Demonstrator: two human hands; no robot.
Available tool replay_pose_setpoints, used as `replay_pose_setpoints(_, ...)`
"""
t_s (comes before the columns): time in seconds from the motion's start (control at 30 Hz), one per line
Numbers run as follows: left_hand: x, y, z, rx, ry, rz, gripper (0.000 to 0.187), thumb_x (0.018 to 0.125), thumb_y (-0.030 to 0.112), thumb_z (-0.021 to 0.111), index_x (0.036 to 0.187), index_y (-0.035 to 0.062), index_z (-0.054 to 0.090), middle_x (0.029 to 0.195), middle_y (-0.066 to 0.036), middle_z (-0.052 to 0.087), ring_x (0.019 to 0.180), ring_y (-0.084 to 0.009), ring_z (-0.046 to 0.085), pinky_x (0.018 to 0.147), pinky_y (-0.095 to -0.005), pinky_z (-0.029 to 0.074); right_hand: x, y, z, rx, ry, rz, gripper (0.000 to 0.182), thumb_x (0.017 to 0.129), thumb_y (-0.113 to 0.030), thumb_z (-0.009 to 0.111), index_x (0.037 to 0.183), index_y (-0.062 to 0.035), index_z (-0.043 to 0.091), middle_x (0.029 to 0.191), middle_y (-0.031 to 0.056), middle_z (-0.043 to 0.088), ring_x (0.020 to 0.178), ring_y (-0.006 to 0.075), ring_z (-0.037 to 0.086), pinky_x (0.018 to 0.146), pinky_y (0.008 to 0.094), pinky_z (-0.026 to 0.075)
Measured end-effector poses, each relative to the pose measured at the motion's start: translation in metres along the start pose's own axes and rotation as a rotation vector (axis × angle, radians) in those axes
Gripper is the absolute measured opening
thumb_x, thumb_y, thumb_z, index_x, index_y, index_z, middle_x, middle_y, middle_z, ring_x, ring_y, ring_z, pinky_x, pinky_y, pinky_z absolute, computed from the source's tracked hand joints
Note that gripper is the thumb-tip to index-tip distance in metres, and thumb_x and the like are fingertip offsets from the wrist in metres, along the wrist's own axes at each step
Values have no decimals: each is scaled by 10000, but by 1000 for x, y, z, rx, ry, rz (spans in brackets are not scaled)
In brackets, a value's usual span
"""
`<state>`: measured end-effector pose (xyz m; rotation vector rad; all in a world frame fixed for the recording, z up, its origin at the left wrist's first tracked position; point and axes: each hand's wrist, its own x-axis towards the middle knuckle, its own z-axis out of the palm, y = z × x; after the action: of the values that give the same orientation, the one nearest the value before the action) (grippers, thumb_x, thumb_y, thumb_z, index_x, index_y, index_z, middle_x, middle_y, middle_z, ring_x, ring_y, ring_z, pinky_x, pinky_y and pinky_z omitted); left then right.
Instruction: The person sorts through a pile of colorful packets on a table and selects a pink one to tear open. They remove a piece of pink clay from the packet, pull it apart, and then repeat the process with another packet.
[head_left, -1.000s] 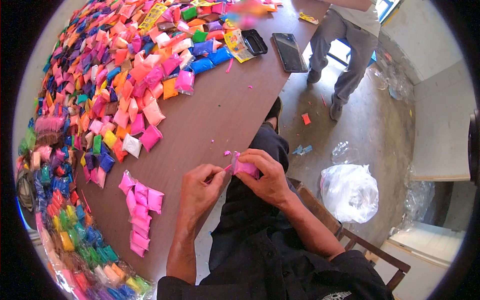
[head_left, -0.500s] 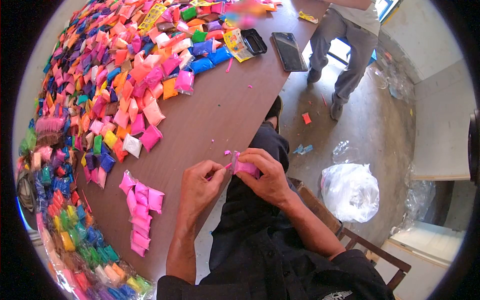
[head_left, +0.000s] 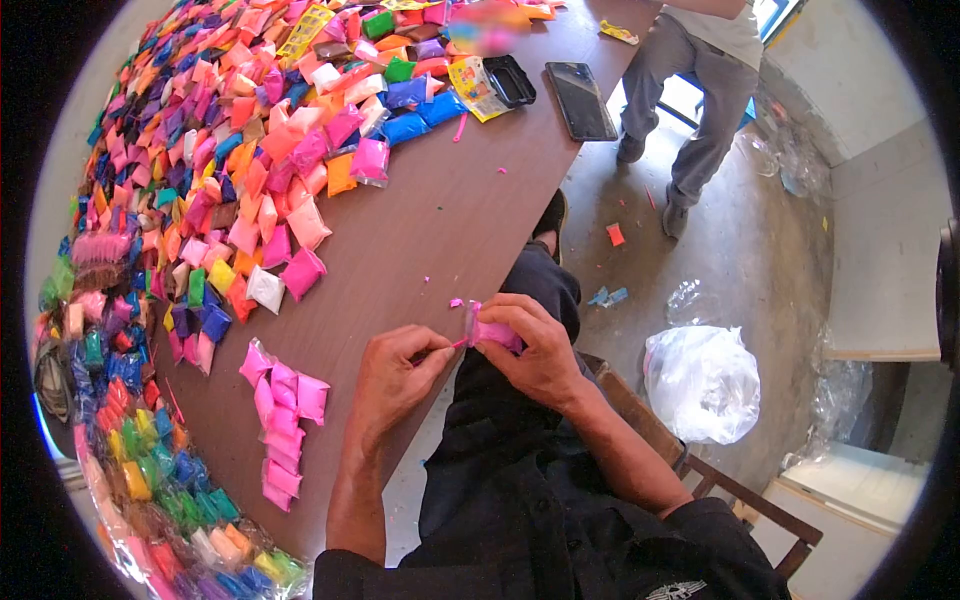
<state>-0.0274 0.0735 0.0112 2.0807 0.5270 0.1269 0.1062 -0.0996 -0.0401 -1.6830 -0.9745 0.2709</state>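
Observation:
My right hand (head_left: 535, 352) is closed on a pink packet (head_left: 497, 334) with a clear plastic edge, above my lap at the table's edge. My left hand (head_left: 402, 372) pinches a thin pink strip (head_left: 460, 343) that reaches to the packet's clear edge. Small pink bits (head_left: 456, 302) lie on the table (head_left: 400, 240) just beyond my hands. To the left of my left hand, several pink packets (head_left: 284, 425) lie together in a column.
A large heap of colored packets (head_left: 250, 150) covers the table's left and far side. Near the far edge lie a phone (head_left: 581, 102) and a black tray (head_left: 510, 82). A person (head_left: 690, 90) stands beyond; a white plastic bag (head_left: 702, 385) is on the floor.
The view has shifted very slightly. My left hand has turned a little and the pink strip shows more clearly between it and the packet. My right hand keeps its hold.

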Motion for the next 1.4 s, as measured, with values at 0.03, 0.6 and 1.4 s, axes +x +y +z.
replay_pose_setpoints(0.03,0,0,0,22,-8,13,103,884,95,754,916,-2,745,812,-143,707,717,-252,688,655,-361,509,0,0,0,-4,0,-1,336,809,-67,830,1115,-41,695,1200,159,682,1133,354,663,979,418,538)
replay_pose_setpoints(0.6,-9,11,11,239,155,107,90,917,113,700,885,29,694,822,-158,675,736,-361,687,636,-433,517,-1,-1,5,-5,41,-14,345,797,-50,832,1114,-39,697,1189,155,689,1125,346,669,977,416,540)
replay_pose_setpoints(1.4,-8,12,6,317,25,161,82,913,114,707,904,32,706,828,-152,666,747,-360,680,641,-440,515,-1,2,6,-41,48,-42,318,808,-67,840,1093,-41,701,1171,143,698,1100,344,677,950,411,547)
